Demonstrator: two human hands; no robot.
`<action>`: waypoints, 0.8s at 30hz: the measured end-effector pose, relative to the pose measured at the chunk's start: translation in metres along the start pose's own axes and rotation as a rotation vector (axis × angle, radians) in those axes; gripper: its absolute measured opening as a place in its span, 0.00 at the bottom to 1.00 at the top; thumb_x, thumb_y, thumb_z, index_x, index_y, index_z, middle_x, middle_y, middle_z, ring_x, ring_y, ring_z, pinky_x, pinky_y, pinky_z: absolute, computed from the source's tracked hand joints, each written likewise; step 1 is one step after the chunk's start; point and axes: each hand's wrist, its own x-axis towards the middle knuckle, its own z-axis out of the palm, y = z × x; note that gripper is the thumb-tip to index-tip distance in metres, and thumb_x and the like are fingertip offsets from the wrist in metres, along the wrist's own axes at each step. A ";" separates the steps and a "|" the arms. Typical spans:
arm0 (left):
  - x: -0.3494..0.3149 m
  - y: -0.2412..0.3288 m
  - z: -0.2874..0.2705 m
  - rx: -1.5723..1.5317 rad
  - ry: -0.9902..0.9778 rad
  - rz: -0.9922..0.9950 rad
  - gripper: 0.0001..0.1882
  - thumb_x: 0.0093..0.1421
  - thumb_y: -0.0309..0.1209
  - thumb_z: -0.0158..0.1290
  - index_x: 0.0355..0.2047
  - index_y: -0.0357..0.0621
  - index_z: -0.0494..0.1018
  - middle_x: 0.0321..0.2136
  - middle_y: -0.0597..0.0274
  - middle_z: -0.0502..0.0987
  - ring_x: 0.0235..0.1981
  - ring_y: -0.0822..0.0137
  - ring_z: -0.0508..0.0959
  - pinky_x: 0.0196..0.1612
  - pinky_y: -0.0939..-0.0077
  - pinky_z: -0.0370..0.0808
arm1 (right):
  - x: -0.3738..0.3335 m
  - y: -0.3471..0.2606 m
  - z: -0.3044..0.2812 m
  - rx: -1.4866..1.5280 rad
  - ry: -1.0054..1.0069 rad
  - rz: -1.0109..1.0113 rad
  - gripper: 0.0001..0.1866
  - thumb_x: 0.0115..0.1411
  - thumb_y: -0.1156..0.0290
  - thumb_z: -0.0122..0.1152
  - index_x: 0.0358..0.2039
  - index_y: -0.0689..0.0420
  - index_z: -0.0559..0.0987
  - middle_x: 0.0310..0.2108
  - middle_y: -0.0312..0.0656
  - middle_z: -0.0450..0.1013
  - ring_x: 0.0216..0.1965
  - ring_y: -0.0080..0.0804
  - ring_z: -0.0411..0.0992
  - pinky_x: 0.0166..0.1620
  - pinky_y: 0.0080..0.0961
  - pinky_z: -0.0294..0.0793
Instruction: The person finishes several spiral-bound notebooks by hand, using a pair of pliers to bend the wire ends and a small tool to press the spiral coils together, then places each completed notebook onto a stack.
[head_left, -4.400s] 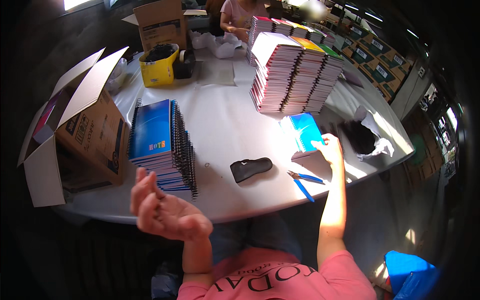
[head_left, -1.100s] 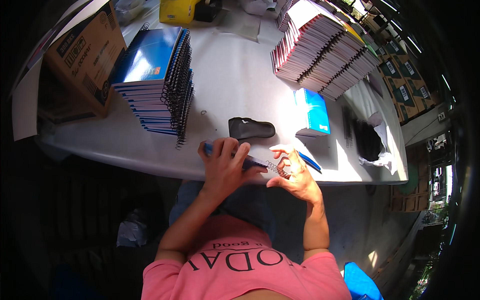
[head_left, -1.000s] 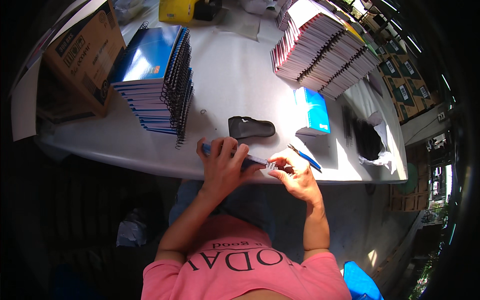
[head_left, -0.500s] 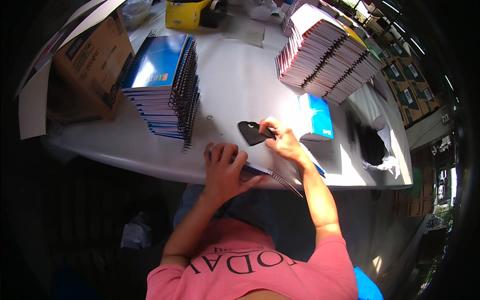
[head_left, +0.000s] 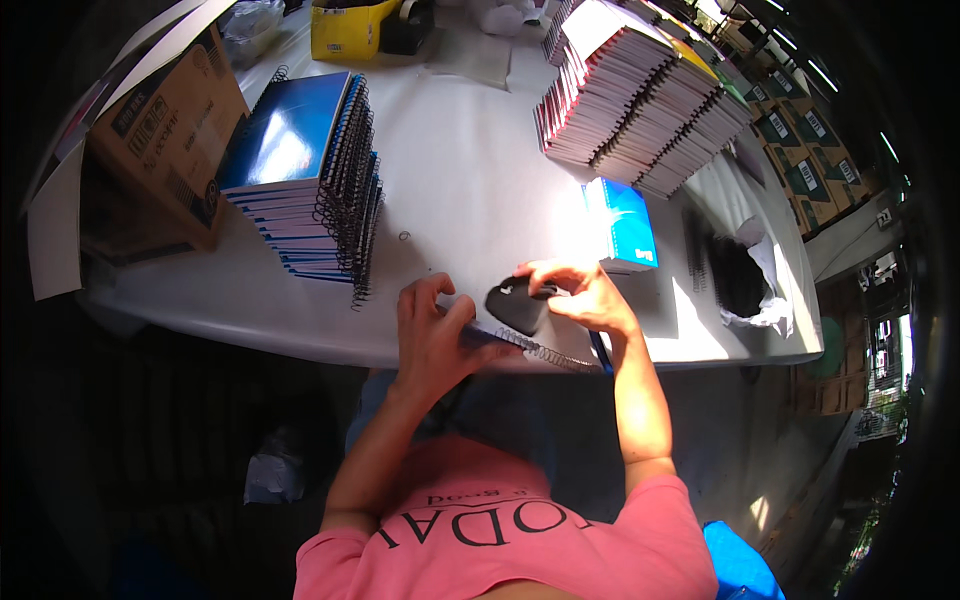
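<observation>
At the table's front edge, my left hand (head_left: 432, 335) grips a thin blue notebook (head_left: 480, 332) on its edge, fingers over the far side and thumb on the near side. A dark wire spiral coil (head_left: 548, 352) runs along the notebook's upper edge, and its right end sticks out past it. My right hand (head_left: 590, 297) is closed on a flat black rounded piece (head_left: 515, 305) with a small cut-out, its exact kind unclear. That piece is tilted just behind the coil, close to or touching it. Much of the notebook is hidden by my left hand.
Left stands a tall stack of blue spiral notebooks (head_left: 285, 130) beside an open cardboard box (head_left: 165, 150). Small blue booklets (head_left: 625, 225) lie to the right, before tall stacks of bound books (head_left: 640, 100). Black coils (head_left: 735, 280) sit in white wrapping at far right.
My right hand has brought the black piece nearer and to the right, down to the coil. More of the coil now lies along the notebook's edge. The left hand keeps its grip.
</observation>
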 end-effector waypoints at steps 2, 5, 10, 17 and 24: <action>-0.003 -0.004 0.002 -0.054 0.085 -0.013 0.30 0.29 0.48 0.71 0.26 0.45 0.69 0.40 0.53 0.62 0.44 0.53 0.62 0.43 0.60 0.62 | -0.007 -0.006 0.007 0.323 -0.252 -0.282 0.16 0.38 0.88 0.51 0.31 0.64 0.77 0.48 0.48 0.73 0.52 0.35 0.69 0.56 0.29 0.65; -0.004 -0.015 0.005 -0.106 0.078 -0.039 0.31 0.28 0.48 0.72 0.26 0.46 0.68 0.43 0.53 0.60 0.42 0.55 0.62 0.43 0.62 0.64 | -0.006 -0.008 0.013 0.172 -0.182 -0.054 0.16 0.40 0.88 0.48 0.31 0.64 0.77 0.46 0.49 0.74 0.54 0.39 0.68 0.59 0.31 0.63; -0.011 -0.029 0.019 -0.310 0.119 -0.133 0.31 0.28 0.44 0.74 0.26 0.46 0.66 0.43 0.54 0.56 0.37 0.60 0.63 0.39 0.68 0.66 | -0.002 -0.012 0.011 0.324 -0.408 -0.198 0.20 0.39 0.89 0.46 0.34 0.62 0.77 0.40 0.49 0.75 0.54 0.39 0.68 0.57 0.30 0.64; -0.012 -0.030 0.015 -0.372 0.095 -0.039 0.30 0.29 0.38 0.75 0.28 0.46 0.66 0.41 0.56 0.55 0.37 0.63 0.62 0.38 0.71 0.66 | 0.000 -0.008 0.010 0.342 -0.376 -0.193 0.17 0.40 0.88 0.47 0.32 0.63 0.78 0.42 0.51 0.75 0.51 0.49 0.69 0.55 0.42 0.66; -0.015 -0.036 0.028 -0.565 0.097 -0.191 0.38 0.28 0.34 0.75 0.35 0.46 0.59 0.41 0.57 0.55 0.38 0.65 0.61 0.38 0.72 0.65 | 0.000 -0.028 0.026 0.081 -0.316 -0.085 0.16 0.40 0.88 0.49 0.31 0.62 0.77 0.42 0.48 0.75 0.44 0.31 0.72 0.49 0.25 0.70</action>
